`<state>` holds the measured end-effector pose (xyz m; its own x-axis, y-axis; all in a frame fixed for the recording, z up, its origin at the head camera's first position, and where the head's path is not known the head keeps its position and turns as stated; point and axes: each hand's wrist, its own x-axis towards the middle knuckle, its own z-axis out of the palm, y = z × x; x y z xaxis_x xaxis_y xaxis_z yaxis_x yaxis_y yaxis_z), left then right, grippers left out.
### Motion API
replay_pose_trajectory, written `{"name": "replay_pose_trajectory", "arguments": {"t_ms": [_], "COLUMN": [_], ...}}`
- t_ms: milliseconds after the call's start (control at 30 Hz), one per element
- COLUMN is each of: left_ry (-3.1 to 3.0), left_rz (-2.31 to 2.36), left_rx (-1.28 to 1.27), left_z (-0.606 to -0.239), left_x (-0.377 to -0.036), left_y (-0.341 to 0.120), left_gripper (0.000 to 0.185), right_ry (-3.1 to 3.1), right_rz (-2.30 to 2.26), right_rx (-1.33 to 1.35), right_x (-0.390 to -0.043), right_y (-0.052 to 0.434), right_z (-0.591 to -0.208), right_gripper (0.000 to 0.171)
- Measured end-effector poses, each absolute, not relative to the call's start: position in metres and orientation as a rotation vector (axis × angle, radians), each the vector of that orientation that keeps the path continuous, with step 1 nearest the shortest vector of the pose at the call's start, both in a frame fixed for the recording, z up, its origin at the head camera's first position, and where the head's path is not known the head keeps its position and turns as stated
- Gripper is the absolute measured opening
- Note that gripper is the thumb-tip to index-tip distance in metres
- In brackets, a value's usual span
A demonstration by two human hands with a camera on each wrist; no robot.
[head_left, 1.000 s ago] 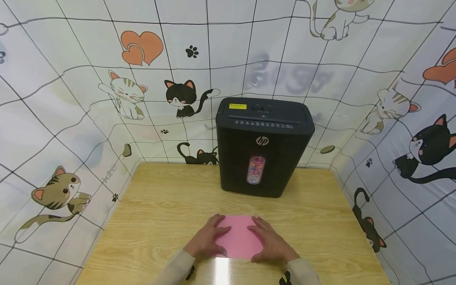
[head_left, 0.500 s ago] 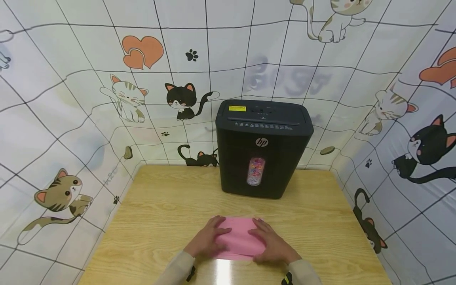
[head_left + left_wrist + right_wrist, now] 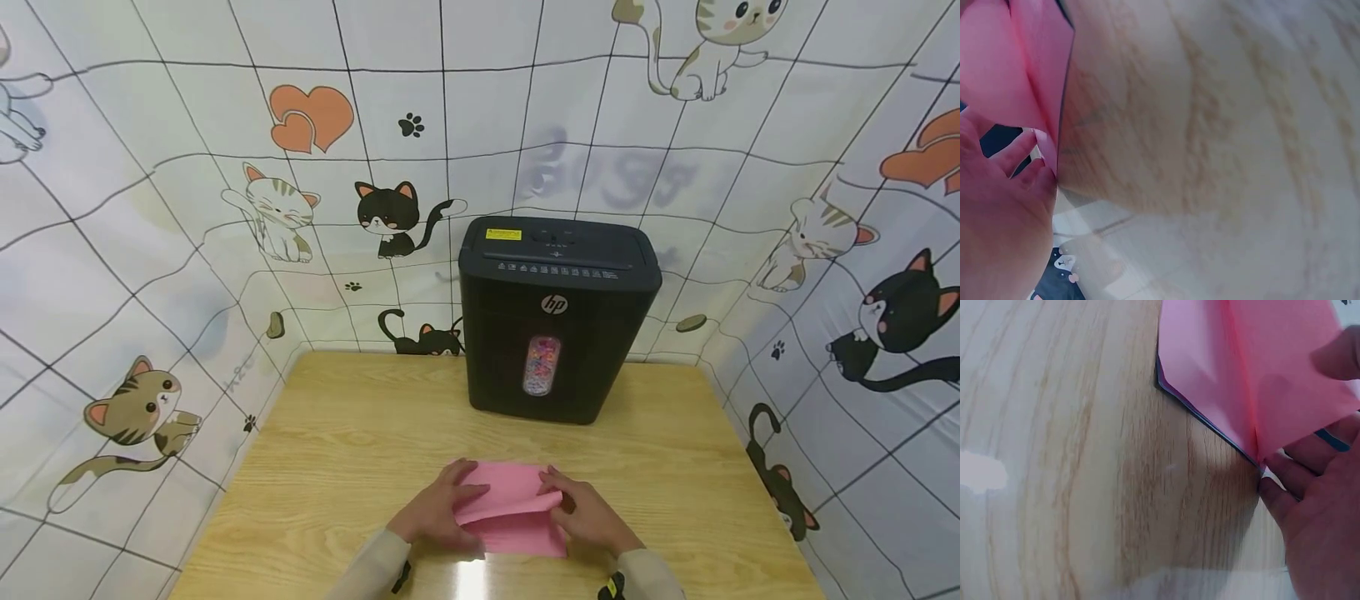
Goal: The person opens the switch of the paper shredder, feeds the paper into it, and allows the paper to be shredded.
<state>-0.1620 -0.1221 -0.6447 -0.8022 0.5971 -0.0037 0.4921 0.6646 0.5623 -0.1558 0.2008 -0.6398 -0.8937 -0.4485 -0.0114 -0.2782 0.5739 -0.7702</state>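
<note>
A pink sheet of paper (image 3: 521, 537) lies at the front middle of the table, its far part bent up into a flap over the near part. My left hand (image 3: 438, 508) holds its left side, with one finger lying across the top. On the right, my right hand (image 3: 588, 510) grips the flap's edge. The right wrist view shows the right thumb (image 3: 1338, 357) on the pink surface and the fingers behind it. A crease and a thin dark line along the paper's edge appear there too. Part of the left hand's hold is hidden in the left wrist view.
A black HP paper shredder (image 3: 558, 333) with a small window of colourful shreds stands at the back of the wooden table (image 3: 360, 425), right of centre. Cat-patterned sheeting (image 3: 487, 108) encloses the table at the back and both sides.
The paper lay flat under both hands a second ago. Its far part has since risen into a flap, and the right fingers have closed on its edge. The head view has tilted slightly up.
</note>
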Motion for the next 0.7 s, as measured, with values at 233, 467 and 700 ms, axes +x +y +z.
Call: {"name": "replay_pose_trajectory", "arguments": {"t_ms": [233,467,700], "left_ry": [2.646,2.528,2.443], "left_rz": [0.96,1.23,1.432], "left_rx": [0.93,0.696,0.54], "left_z": [-0.65,-0.653,-0.658], "left_x": [-0.164,-0.173,-0.183], "left_y": [-0.127,-0.134,-0.139], "left_gripper": [0.05,0.051,0.034], "right_ry": [2.607,2.625,2.58], "right_rz": [-1.366,-1.379,-1.435], "right_rx": [-0.448,-0.174,-0.017], "right_x": [-0.158,-0.16,-0.164], "right_y": [0.203,0.202,0.199], "right_z": [-0.644,-0.647,-0.643], "right_gripper": [0.028,0.036,0.041]}}
